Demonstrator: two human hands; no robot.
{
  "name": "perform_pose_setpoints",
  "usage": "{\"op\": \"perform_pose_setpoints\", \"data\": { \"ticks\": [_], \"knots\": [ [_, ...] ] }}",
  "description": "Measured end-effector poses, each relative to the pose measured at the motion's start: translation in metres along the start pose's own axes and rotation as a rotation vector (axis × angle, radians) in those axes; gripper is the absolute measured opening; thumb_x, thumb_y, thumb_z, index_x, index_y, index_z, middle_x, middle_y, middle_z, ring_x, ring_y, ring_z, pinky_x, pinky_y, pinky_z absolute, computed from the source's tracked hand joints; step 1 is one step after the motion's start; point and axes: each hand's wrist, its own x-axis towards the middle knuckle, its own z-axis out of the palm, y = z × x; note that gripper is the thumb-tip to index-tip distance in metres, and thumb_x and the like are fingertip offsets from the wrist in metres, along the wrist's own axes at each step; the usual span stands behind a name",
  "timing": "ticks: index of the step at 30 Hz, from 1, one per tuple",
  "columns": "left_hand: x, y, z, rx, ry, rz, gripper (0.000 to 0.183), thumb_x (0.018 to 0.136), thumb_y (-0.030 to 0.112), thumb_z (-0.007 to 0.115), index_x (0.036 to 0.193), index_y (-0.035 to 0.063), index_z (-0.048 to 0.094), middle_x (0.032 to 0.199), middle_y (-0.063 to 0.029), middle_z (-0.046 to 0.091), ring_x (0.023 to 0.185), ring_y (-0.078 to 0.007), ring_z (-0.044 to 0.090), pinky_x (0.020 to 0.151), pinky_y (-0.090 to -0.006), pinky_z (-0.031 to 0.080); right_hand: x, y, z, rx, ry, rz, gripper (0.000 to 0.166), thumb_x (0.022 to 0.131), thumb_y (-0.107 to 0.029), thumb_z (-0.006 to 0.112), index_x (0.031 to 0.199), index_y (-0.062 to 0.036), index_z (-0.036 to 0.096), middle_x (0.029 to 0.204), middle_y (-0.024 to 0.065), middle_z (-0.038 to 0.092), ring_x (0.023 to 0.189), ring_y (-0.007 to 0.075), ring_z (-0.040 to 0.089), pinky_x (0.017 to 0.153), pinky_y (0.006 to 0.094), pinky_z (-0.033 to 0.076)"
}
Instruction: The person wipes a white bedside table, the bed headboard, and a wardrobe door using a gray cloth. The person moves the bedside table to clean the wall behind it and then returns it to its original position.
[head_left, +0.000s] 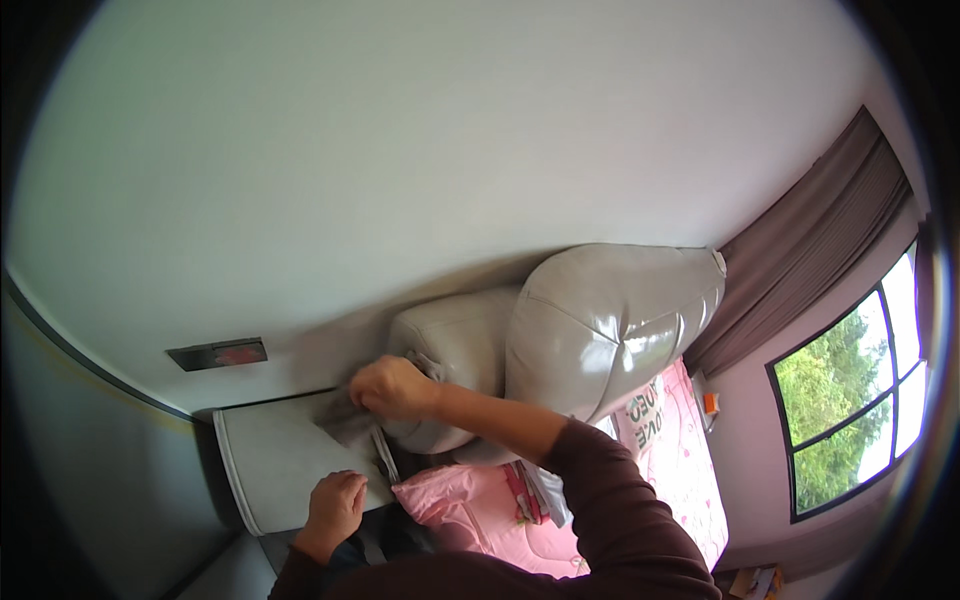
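Observation:
My right hand (394, 388) is closed on a grey cloth (345, 420), blurred as if moving, beside the padded headboard (450, 337) of a bed and over the pale top of a bedside cabinet (277, 465). My left hand (335, 506) is near the cabinet's front edge, its fingers curled; whether it holds anything is hidden. Pink bedding (480, 510) lies on the bed right of the cabinet, with folded red and white fabric (529, 495) on it.
A large tufted headboard cushion (615, 322) leans by the wall. A dark wall plate (217, 354) sits above the cabinet. At the right are a curtain (810, 240), a window (847, 397) and an orange box (710, 403). A pillow with lettering (637, 420) lies on the bed.

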Motion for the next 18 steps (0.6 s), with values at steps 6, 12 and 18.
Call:
{"op": "perform_pose_setpoints", "data": {
  "ticks": [6, 12, 18],
  "knots": [
    [-0.042, -0.018, -0.001, 0.057, 0.071, -0.149, 0.009, 0.076, 0.006, 0.06, 0.085, 0.0032, 0.061, 0.085, -0.0138, 0.063, 0.078, -0.034, 0.059, 0.069, -0.0428, 0.048, 0.028, -0.042, -0.138, -0.409, -0.12, -0.332, 0.017, 0.062, -0.005, 0.063, 0.077, -0.0098, 0.059, 0.093, 0.005, 0.063, 0.097, 0.0272, 0.057, 0.085, 0.0401, 0.044],
    [-0.028, -0.004, 0.016, 0.037, 0.072, -0.084, 0.01, 0.077, 0.005, 0.061, 0.087, 0.0039, 0.061, 0.084, -0.0125, 0.062, 0.077, -0.0336, 0.059, 0.067, -0.0421, 0.047, -0.033, 0.031, -0.206, -1.025, -0.699, 0.512, 0.023, 0.075, -0.008, 0.051, 0.091, -0.0163, 0.066, 0.09, 0.0069, 0.066, 0.089, 0.0266, 0.063, 0.072, 0.0404, 0.049],
    [-0.033, 0.008, 0.019, 0.028, 0.04, -0.071, 0.008, 0.078, 0.004, 0.06, 0.086, 0.002, 0.06, 0.086, -0.0142, 0.063, 0.079, -0.0337, 0.06, 0.069, -0.0405, 0.049, -0.035, 0.025, -0.149, -1.036, -0.087, 0.632, 0.012, 0.076, -0.014, 0.051, 0.075, -0.0117, 0.063, 0.08, 0.009, 0.064, 0.08, 0.0266, 0.062, 0.068, 0.0387, 0.047]
  ]
}}
